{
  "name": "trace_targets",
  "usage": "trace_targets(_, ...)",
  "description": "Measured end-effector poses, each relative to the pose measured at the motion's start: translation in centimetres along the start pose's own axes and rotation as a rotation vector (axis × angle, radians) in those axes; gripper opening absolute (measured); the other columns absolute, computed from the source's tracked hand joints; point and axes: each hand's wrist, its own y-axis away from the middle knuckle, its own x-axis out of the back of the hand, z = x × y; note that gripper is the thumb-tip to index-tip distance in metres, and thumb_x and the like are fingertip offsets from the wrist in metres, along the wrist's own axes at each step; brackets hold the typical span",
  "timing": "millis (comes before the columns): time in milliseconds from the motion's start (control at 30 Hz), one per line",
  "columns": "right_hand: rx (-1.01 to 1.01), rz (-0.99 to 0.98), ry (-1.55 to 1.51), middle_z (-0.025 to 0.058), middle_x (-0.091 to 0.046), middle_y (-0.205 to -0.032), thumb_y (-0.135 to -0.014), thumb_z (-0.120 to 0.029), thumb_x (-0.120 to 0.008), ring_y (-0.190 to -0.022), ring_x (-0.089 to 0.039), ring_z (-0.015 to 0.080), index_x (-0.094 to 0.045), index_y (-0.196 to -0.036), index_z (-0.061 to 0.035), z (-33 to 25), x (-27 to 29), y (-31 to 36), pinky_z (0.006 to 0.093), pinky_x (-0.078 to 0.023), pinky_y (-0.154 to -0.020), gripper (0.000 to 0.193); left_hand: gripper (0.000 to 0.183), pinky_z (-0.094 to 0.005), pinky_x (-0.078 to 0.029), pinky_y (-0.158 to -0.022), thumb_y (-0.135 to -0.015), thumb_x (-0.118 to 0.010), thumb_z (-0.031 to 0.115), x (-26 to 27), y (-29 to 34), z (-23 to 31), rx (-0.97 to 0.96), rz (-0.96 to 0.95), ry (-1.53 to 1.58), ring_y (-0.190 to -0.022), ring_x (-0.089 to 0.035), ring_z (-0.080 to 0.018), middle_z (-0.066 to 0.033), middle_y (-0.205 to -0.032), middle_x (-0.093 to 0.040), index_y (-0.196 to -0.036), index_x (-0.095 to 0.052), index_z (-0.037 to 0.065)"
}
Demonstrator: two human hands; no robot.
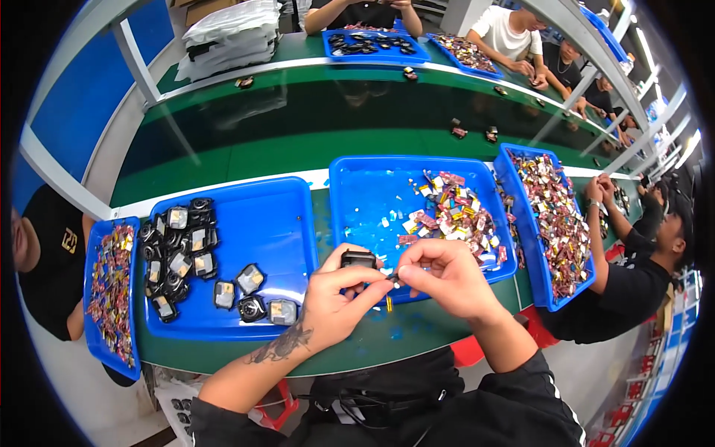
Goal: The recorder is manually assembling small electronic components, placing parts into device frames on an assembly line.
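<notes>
Head view: both hands meet over the near worktop (pixel 417 331) edge, left hand (pixel 337 299) clamped on a small black case (pixel 358 258), right hand (pixel 445 274) pinching a tiny part against it. Blue trays (pixel 298 246) crowd just beyond, leaving little room.

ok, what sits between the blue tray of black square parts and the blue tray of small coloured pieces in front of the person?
Head view: only a bare strip of green bench between the tray of black parts and the tray of coloured pieces; both hands are nearer the person.
</notes>
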Motion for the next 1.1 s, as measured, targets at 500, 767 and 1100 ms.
trace_targets(500, 0.043, 0.050, 0.255, 0.0033, -0.063, -0.083, -0.094, -0.006, -0.058, -0.073, -0.060, 0.0088, -0.060, -0.089, 0.0008, 3.5, 0.1, -2.3, 0.0231, -0.049, -0.068, 0.008, 0.010, -0.0198, -0.049, -0.067, -0.084, -0.072, 0.002, 0.0, -0.3, -0.7, 0.105, 0.056, 0.307, -0.077, -0.056, -0.0055, -0.0047, -0.099, -0.054, -0.093, -0.070, -0.001)
trace_targets(767, 0.073, -0.150, 0.049, 0.0017, -0.064, -0.084, -0.095, -0.018, -0.060, -0.076, -0.058, 0.0076, -0.063, -0.097, -0.0001, 1.9, 0.9, -2.3, 0.0230, -0.048, -0.066, 0.018, 0.012, -0.0206, -0.042, -0.057, -0.079, -0.077, 0.006, 0.5, -0.2, -0.6, 0.073, 0.017, 0.046, -0.068, -0.050, -0.0042, -0.0041, -0.097, -0.056, -0.090, -0.073, 0.004)
trace_targets(1100, 0.211, 0.118, 0.741, 0.0112, -0.063, -0.082, -0.091, -0.007, -0.057, -0.082, -0.064, 0.0294, -0.059, -0.098, -0.0052, 3.2, -1.8, -3.6, 0.0400, -0.052, -0.066, 0.008, 0.012, -0.0191, -0.040, -0.057, -0.076, -0.078, 0.002, 0.4, -0.4, 0.0, -0.195, 0.088, -0.189, -0.071, -0.050, -0.0045, -0.0044, -0.099, -0.058, -0.087, -0.072, 0.004)
